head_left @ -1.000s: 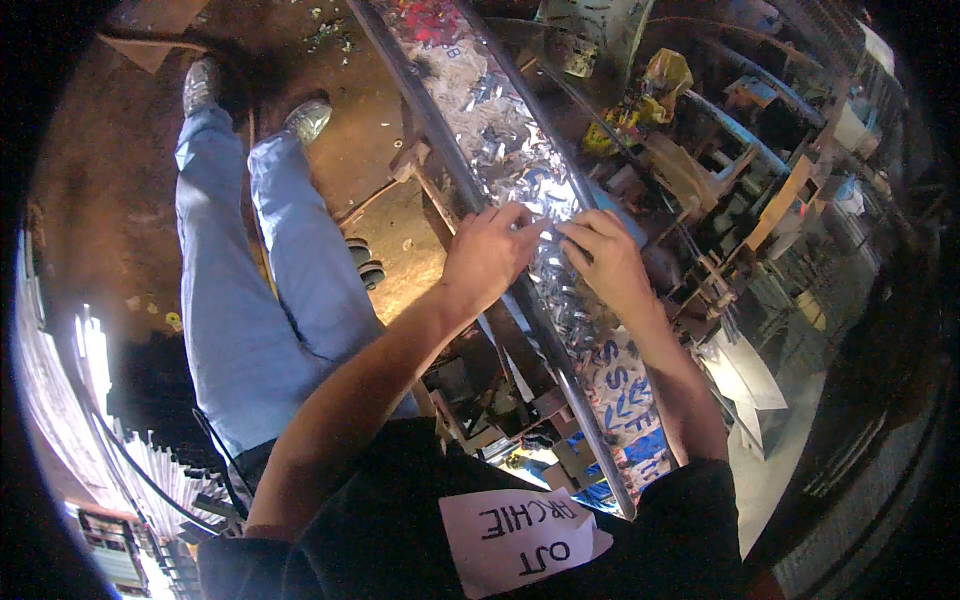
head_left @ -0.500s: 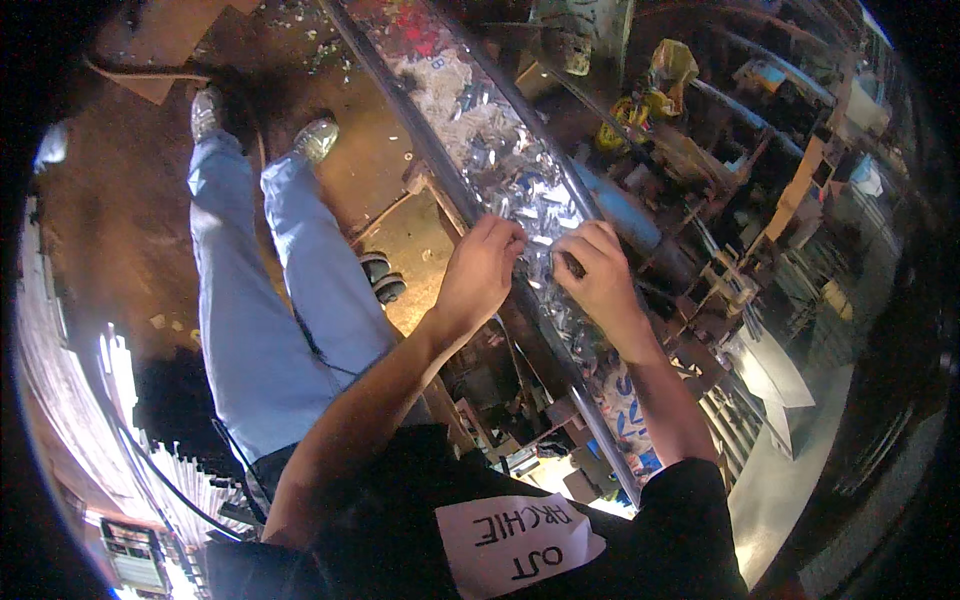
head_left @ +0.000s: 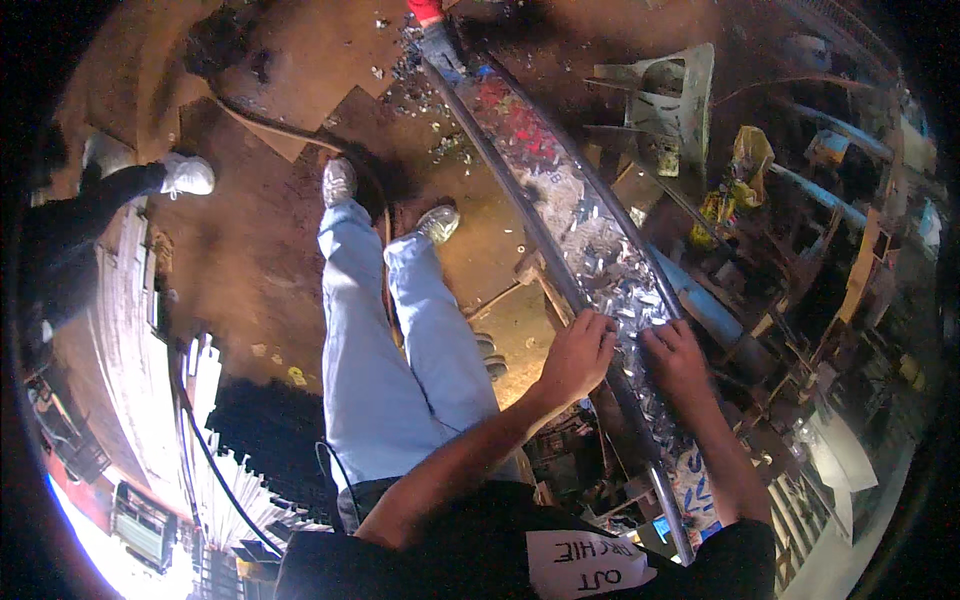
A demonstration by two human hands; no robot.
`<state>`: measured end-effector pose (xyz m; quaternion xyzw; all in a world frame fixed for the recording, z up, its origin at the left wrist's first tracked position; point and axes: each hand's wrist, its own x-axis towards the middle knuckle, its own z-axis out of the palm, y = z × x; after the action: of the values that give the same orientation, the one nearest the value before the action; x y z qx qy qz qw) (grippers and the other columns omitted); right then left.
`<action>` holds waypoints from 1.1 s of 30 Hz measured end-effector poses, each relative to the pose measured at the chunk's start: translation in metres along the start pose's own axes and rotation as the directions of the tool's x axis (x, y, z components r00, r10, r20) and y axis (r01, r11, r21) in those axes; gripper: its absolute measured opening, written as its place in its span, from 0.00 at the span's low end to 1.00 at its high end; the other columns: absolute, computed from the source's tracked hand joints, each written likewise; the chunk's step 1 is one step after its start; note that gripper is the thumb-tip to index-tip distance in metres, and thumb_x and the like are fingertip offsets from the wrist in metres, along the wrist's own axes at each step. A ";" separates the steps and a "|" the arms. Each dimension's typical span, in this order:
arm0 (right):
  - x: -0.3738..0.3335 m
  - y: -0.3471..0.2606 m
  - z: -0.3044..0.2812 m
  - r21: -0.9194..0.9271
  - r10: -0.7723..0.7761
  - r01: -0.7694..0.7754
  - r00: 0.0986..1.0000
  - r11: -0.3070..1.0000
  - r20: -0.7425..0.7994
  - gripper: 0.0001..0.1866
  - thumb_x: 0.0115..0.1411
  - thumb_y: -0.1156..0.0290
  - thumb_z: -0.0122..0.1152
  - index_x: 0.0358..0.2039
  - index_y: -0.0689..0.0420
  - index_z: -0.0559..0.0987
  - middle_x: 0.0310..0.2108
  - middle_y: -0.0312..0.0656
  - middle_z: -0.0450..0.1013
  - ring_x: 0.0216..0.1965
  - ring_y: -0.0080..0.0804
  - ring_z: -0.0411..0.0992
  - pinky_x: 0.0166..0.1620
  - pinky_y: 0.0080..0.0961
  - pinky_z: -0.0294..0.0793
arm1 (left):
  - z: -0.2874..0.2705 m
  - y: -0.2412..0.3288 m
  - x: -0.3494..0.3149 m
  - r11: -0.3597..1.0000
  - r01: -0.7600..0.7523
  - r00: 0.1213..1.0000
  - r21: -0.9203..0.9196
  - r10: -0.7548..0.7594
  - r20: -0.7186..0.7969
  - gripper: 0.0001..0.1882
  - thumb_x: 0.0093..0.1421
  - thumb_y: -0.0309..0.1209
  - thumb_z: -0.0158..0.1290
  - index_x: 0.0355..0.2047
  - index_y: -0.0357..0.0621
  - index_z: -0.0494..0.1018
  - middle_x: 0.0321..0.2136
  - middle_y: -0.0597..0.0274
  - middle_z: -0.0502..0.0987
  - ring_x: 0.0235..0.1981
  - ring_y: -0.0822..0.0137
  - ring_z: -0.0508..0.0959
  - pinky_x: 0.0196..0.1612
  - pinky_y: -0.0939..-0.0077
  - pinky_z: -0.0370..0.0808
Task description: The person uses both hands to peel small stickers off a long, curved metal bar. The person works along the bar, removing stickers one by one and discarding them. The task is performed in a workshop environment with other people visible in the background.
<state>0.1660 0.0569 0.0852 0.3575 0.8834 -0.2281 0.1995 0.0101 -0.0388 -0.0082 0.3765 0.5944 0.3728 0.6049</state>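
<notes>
A long, narrow trough (head_left: 520, 192) with dark metal rails runs slantwise from the far end down past my right side. Small, shiny metal pieces (head_left: 600, 250) cover much of its bed. My left hand (head_left: 583, 350) rests at its left rail, fingers curled down at the pieces. Opposite it, near the right rail, my right hand (head_left: 682, 362) has its fingers bent inward over the bed and is slightly blurred. Only a short gap parts the two hands. Whatever the fingertips hold is hidden or too small to name.
A red and grey shape (head_left: 438, 40), perhaps a gloved hand, touches the trough's far end. Another person's white shoe (head_left: 188, 175) stands at far left. Right of the trough are a pale plastic chair (head_left: 685, 100), a yellow bag (head_left: 750, 155) and cluttered racks. Scraps litter the floor.
The whole view has swung, so the trough and my hands sit lower and farther right. The trough's far end and another person's leg have come into sight. Both hands stay over the pieces.
</notes>
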 end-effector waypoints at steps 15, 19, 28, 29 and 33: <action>0.002 -0.003 -0.006 0.087 0.074 -0.080 0.995 0.993 0.072 0.24 0.42 0.78 0.64 0.45 0.57 0.78 0.37 0.43 0.71 0.43 0.44 0.67 0.47 0.37 0.70 | -0.003 -0.002 0.006 0.997 0.074 0.994 -0.012 -0.073 0.076 0.11 0.62 0.33 0.48 0.40 0.39 0.69 0.37 0.48 0.71 0.38 0.47 0.75 0.41 0.54 0.73; 0.001 -0.002 0.003 0.048 0.046 -0.045 0.999 0.998 -0.013 0.23 0.39 0.79 0.67 0.41 0.56 0.79 0.36 0.42 0.71 0.40 0.42 0.68 0.45 0.36 0.70 | -0.002 -0.016 0.006 0.991 0.090 0.996 -0.100 -0.091 -0.004 0.10 0.61 0.30 0.50 0.40 0.39 0.71 0.36 0.48 0.72 0.38 0.48 0.75 0.42 0.56 0.72; 0.005 -0.012 -0.001 0.190 0.152 -0.147 0.988 0.971 -0.012 0.15 0.45 0.77 0.67 0.37 0.55 0.80 0.35 0.40 0.73 0.40 0.41 0.69 0.45 0.36 0.69 | -0.037 -0.061 0.060 0.993 0.059 0.970 0.100 -0.033 -0.240 0.12 0.58 0.30 0.54 0.41 0.37 0.72 0.36 0.46 0.74 0.39 0.46 0.75 0.43 0.55 0.71; 0.007 -0.014 0.000 0.201 0.192 -0.184 0.981 0.962 -0.018 0.15 0.46 0.76 0.66 0.38 0.56 0.80 0.36 0.41 0.73 0.42 0.41 0.69 0.47 0.37 0.68 | -0.044 -0.064 0.070 0.993 0.049 0.969 0.105 -0.022 -0.248 0.14 0.59 0.31 0.54 0.43 0.37 0.72 0.37 0.45 0.75 0.40 0.46 0.76 0.44 0.56 0.72; 0.009 -0.028 0.008 0.259 0.338 -0.312 0.939 0.914 -0.063 0.14 0.49 0.74 0.65 0.38 0.56 0.80 0.39 0.42 0.72 0.45 0.43 0.69 0.51 0.38 0.67 | -0.054 -0.063 0.105 0.994 0.079 0.970 0.078 -0.059 -0.234 0.15 0.57 0.32 0.57 0.43 0.39 0.74 0.40 0.47 0.75 0.42 0.46 0.75 0.46 0.56 0.73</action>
<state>0.1414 0.0390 0.0817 0.5330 0.7859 -0.2796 0.1416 -0.0420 0.0287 -0.1116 0.3357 0.6892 0.3666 0.5272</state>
